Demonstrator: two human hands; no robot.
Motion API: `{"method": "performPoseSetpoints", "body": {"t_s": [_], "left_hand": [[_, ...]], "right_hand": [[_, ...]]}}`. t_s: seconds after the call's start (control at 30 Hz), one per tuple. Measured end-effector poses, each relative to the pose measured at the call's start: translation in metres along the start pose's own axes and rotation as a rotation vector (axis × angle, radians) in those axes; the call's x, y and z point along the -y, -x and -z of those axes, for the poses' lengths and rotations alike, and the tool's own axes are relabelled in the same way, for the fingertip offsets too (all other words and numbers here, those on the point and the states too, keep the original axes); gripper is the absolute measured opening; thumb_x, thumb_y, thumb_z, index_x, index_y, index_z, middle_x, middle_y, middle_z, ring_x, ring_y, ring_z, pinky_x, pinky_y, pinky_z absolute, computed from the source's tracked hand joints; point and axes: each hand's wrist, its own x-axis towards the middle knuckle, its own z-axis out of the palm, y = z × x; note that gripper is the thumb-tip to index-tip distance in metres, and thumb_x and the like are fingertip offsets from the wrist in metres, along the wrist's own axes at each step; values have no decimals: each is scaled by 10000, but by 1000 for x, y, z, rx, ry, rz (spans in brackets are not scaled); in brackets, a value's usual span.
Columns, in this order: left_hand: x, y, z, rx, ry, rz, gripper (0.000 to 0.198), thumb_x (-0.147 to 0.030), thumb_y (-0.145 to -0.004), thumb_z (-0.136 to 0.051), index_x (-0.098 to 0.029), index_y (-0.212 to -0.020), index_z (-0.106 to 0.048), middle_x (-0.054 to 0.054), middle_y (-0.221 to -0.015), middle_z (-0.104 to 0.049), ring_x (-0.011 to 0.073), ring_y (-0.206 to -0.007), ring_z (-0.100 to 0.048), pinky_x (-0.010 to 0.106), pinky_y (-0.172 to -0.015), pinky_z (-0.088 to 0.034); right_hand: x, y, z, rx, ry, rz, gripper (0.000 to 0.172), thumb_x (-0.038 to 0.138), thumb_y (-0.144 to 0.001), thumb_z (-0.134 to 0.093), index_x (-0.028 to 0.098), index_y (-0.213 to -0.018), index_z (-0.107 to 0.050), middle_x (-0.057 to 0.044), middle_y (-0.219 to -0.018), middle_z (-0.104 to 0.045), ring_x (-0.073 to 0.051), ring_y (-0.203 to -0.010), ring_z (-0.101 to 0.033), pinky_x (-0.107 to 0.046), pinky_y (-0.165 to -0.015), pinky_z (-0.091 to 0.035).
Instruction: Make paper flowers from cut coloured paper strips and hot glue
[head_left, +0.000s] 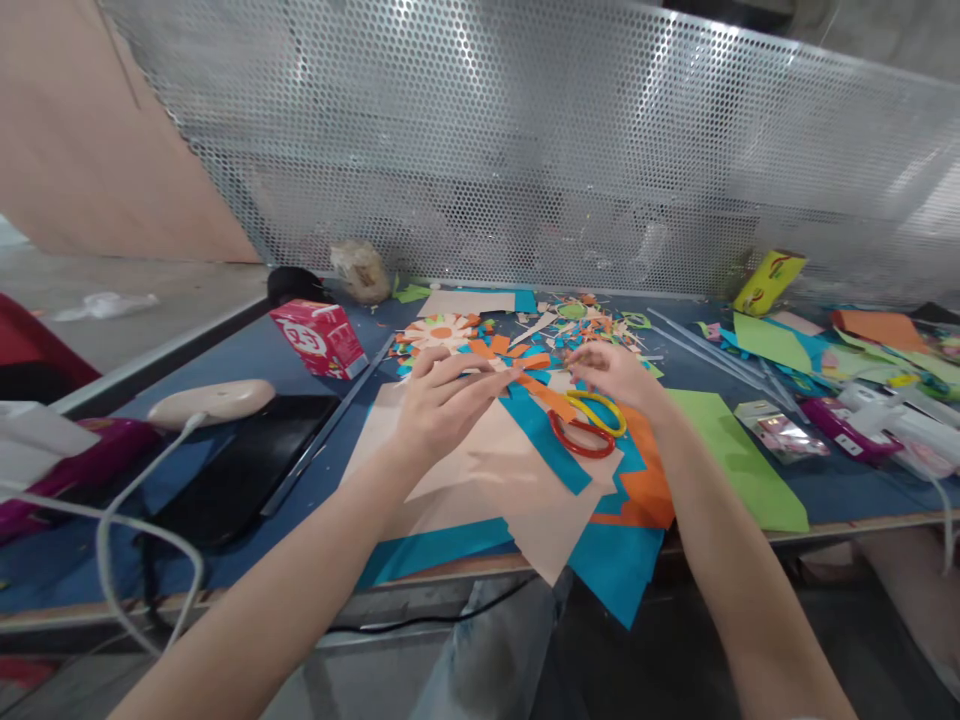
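Observation:
Above the peach sheets (pixel 442 480), my left hand (pixel 450 400) pinches an orange paper piece (pixel 531 374) made of strips. My right hand (pixel 611 372) is raised just to the right of that piece, its thumb and fingertips close together; whatever they may hold is too small to make out. Scissors with red and yellow handles (pixel 583 447) lie below my right hand, on the paper. Blue sheets (pixel 619 570) and an orange sheet (pixel 649 490) show under and beside the peach ones. A peach paper flower (pixel 439 332) lies behind my left hand.
Paper scraps (pixel 600 322) cover the table's back middle. To the left are a red box (pixel 320 340), a black tray (pixel 244 470) and a white device with a cable (pixel 212 402). Green paper (pixel 739 455) and a yellow box (pixel 769 282) are on the right. A perforated metal screen (pixel 525 150) stands behind.

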Motion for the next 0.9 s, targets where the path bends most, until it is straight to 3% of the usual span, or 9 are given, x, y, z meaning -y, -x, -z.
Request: {"method": "performPoseSetpoints", "body": {"t_s": [0.07, 0.13, 0.23, 0.33, 0.47, 0.67, 0.77, 0.83, 0.9], "left_hand": [[1, 2, 0, -5, 8, 43, 284, -120, -803, -582, -263, -1045, -621, -16, -766, -712, 138, -776, -650, 306, -721, -396], [3, 4, 0, 4, 17, 92, 255, -144, -816, -571, -290, -1016, -636, -23, -781, -724, 143, -782, -655, 315, -724, -394], [4, 6, 0, 38, 42, 145, 210, -185, -830, -564, -317, -966, -652, -25, -847, -732, 158, -823, -652, 342, -753, -390], [3, 5, -1, 38, 89, 156, 171, -198, -830, -565, -308, -922, -658, -9, -885, -725, 168, -862, -642, 350, -768, -396], [3, 4, -2, 17, 20, 138, 140, -199, -834, -558, -280, -885, -660, -2, -765, -696, 149, -765, -636, 326, -728, -404], [2, 7, -2, 2, -25, 36, 128, -138, -812, -569, -230, -897, -593, -5, -787, -704, 144, -792, -645, 320, -799, -406], [2, 7, -2, -1, -27, 38, 95, -136, -814, -563, -223, -850, -552, -14, -757, -702, 138, -749, -650, 325, -789, -401], [3, 7, -2, -9, -35, 37, 88, -143, -813, -569, -223, -831, -539, -21, -722, -694, 137, -727, -649, 326, -774, -398], [4, 8, -3, -24, -37, 29, 101, -137, -802, -582, -223, -826, -535, -24, -698, -685, 137, -728, -647, 329, -772, -395]], "right_hand": [[-4, -1, 7, -114, 154, 16, 132, 302, -740, -569, 172, -742, -584, -37, -663, -648, -129, -556, -574, -266, -568, -475], [-12, -2, 18, -427, 354, 15, 107, 262, -762, -540, 167, -758, -590, -75, -749, -660, -176, -699, -618, -320, -691, -490], [-25, -5, 33, -617, 671, -178, 196, 270, -789, -520, 137, -906, -604, -160, -937, -653, -274, -953, -603, -411, -818, -457], [-35, -6, 33, -514, 829, -426, 541, 534, -765, -524, 62, -1022, -590, -280, -1079, -583, -381, -1049, -554, -489, -818, -442], [-36, -7, 15, -271, 879, -550, 813, 707, -646, -533, 51, -1125, -567, -282, -1129, -570, -407, -1073, -547, -492, -825, -448], [-32, -12, 3, -215, 937, -470, 470, 433, -707, -585, 99, -1033, -633, -221, -1031, -636, -343, -999, -609, -411, -774, -485], [-32, -13, 6, -226, 930, -423, 422, 378, -679, -612, 104, -1000, -632, -204, -1001, -644, -316, -945, -627, -373, -749, -491], [-32, -13, 11, -340, 908, -319, 407, 356, -683, -604, 100, -1000, -607, -190, -977, -641, -292, -901, -631, -363, -732, -493], [-29, -11, 16, -548, 863, -141, 372, 326, -684, -593, 91, -972, -581, -184, -942, -630, -281, -868, -620, -375, -718, -495]]}}
